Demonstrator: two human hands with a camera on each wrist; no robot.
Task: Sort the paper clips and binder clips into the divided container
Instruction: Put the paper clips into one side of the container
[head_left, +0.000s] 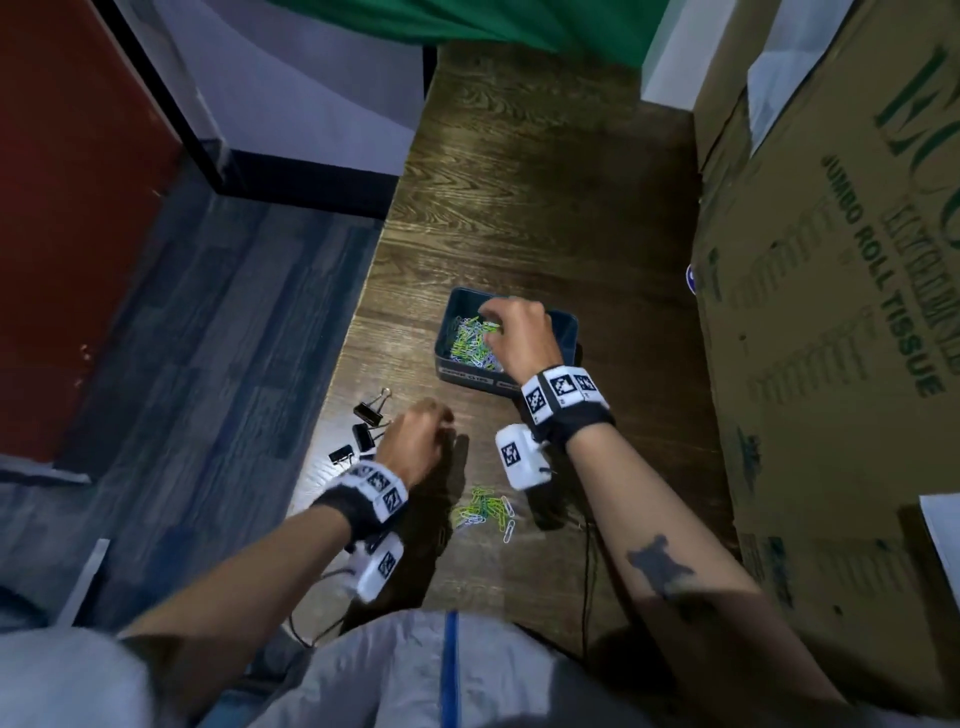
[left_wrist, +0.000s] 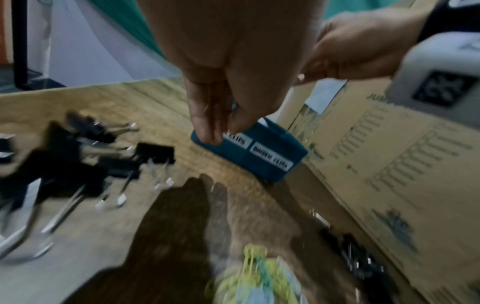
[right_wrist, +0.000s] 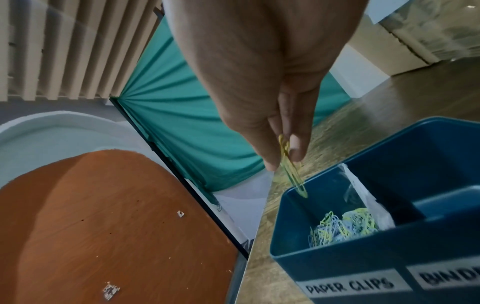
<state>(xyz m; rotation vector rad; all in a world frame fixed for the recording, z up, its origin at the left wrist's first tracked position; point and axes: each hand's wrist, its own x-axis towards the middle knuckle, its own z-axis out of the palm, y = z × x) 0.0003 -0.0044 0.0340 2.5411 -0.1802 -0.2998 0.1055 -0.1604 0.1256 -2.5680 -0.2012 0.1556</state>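
A blue divided container stands on the wooden table, with labels PAPER CLIPS and BINDER CLIPS on its front. Coloured paper clips lie in its left compartment. My right hand hovers over that compartment and pinches a yellow-green paper clip between thumb and fingers. My left hand hangs above the table, fingers pointing down with nothing seen in them. Black binder clips lie just left of it. A small heap of paper clips lies nearer my body.
A large cardboard box walls off the table's right side, close behind the container. The table's left edge drops to the floor just past the binder clips. A thin black cable runs across the near part of the table.
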